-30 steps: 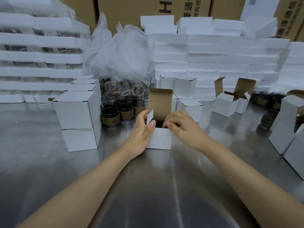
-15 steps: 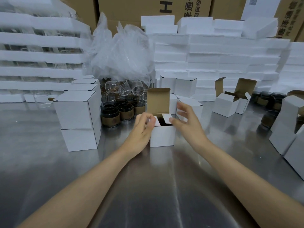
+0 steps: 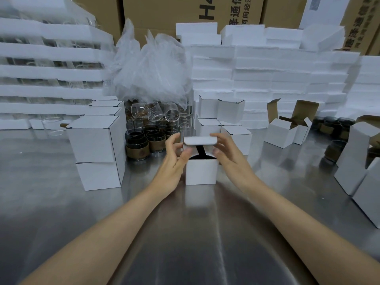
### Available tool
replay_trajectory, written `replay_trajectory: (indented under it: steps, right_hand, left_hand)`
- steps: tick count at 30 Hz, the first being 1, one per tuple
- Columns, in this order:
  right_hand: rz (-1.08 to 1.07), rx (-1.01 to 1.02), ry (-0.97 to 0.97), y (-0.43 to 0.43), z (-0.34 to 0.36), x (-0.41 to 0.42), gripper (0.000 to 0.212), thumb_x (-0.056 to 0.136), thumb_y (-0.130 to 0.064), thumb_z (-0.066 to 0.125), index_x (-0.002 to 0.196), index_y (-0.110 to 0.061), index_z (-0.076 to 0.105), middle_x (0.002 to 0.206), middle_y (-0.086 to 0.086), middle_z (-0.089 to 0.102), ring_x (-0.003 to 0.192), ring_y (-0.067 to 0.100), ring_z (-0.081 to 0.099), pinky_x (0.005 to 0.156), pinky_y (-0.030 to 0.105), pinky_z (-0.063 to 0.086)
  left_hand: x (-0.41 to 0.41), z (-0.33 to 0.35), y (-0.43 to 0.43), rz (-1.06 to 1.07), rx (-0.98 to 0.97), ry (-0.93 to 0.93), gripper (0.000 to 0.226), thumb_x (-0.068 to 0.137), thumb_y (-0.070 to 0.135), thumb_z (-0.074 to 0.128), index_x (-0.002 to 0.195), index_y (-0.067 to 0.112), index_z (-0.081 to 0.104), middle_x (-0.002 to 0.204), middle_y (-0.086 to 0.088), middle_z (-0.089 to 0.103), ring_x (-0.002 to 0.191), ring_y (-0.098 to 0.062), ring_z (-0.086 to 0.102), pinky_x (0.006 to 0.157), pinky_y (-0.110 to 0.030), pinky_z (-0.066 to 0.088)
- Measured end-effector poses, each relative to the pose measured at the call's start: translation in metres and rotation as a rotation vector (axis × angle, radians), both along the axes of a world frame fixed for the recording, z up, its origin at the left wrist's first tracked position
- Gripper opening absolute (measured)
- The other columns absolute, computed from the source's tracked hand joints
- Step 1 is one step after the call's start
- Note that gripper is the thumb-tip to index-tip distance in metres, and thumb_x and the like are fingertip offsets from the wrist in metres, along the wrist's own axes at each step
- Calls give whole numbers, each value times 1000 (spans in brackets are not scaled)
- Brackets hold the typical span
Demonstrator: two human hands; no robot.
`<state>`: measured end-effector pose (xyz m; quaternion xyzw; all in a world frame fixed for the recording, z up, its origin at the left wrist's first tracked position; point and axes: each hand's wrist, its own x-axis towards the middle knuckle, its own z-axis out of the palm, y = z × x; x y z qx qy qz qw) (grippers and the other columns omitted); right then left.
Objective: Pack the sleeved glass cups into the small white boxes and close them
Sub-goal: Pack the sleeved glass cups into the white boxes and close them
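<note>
A small white box (image 3: 201, 173) stands on the steel table in front of me, its lid (image 3: 199, 140) folded forward and half down over the dark opening. My left hand (image 3: 174, 159) pinches the lid's left end and side flap. On the other side my right hand (image 3: 228, 153) pinches the lid's right end. What sits inside the box is hidden in shadow. Several glass cups with brown sleeves (image 3: 137, 149) stand just behind and left of the box.
Two closed white boxes (image 3: 96, 153) are stacked at left. More closed boxes (image 3: 222, 109) and open ones (image 3: 281, 132) stand behind and right. Bare glass cups (image 3: 156, 112) lie under a plastic bag (image 3: 152, 70). Foam trays are piled along the back. Boxes (image 3: 353, 159) crowd the right edge.
The side flaps went in, and the upright brown-lined lid has been swung forward and down over the opening. Both hands rose from the flaps to the lid's ends.
</note>
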<state>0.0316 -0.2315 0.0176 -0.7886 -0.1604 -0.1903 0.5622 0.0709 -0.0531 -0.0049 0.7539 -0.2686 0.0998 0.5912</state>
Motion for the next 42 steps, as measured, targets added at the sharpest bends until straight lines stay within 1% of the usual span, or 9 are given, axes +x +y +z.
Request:
replay_trajectory:
  steps: [4,7,15,22,28,31,33,37,42]
  right_hand:
    - [-14,-35,-22,0,-6,-1,17,97,-38,45,112,-37,53,106,-28,58,105,-5,54,85,10,42]
    - [-61,-51,-65,2,-6,2,16,99,-26,51,108,-39,52,111,-16,61,107,0,56,84,12,39]
    - [-13,-180,-145,1,-7,0,31,98,-5,50,112,-29,65,124,4,49,116,-3,46,85,1,35]
    - [-9,-405,-110,-8,-11,5,35,92,-24,64,125,-31,61,145,-11,40,134,1,36,110,21,31]
    - [-24,-536,-170,-8,-3,3,29,93,-22,63,122,-17,64,136,-3,49,121,9,50,95,23,46]
    - [-229,-717,-243,-4,-4,3,32,95,-19,59,126,-12,61,136,2,52,124,20,50,97,34,44]
    - [-371,-773,-301,-1,-4,1,36,91,-7,60,126,-9,60,135,11,51,123,29,50,94,39,47]
    - [-258,-896,-564,2,-7,1,45,67,13,64,107,-5,70,99,15,62,85,35,61,69,38,51]
    - [-162,-1007,-189,9,-22,21,42,91,-17,46,131,-20,55,116,3,50,105,24,50,72,30,38]
  left_hand:
    - [-2,0,2,-11,44,-55,51,91,54,33,131,23,42,120,8,54,114,1,51,89,-11,36]
    - [-5,0,3,-35,76,-53,62,86,62,28,134,24,40,120,10,54,111,6,51,88,-8,39]
    - [0,-1,0,-16,49,27,19,101,26,44,120,32,44,111,11,54,88,18,51,73,0,37]
    - [4,-4,4,-92,-7,137,20,102,26,41,117,36,49,112,15,57,95,11,57,74,-3,41]
    - [8,-5,0,-67,-28,174,20,103,25,38,121,30,47,114,10,54,90,12,56,73,-2,42]
    - [9,-6,-1,-26,45,109,32,103,37,38,134,34,36,132,24,41,118,16,40,96,-2,29]
    - [11,-8,0,79,110,80,53,100,41,42,146,24,23,143,16,24,131,6,28,107,-15,22]
    - [12,-9,0,200,213,19,42,96,14,55,135,11,40,130,-1,37,119,-13,46,92,-18,37]
    - [12,-12,-1,61,451,-46,48,93,-1,49,138,17,48,130,1,46,127,-13,42,103,-12,29]
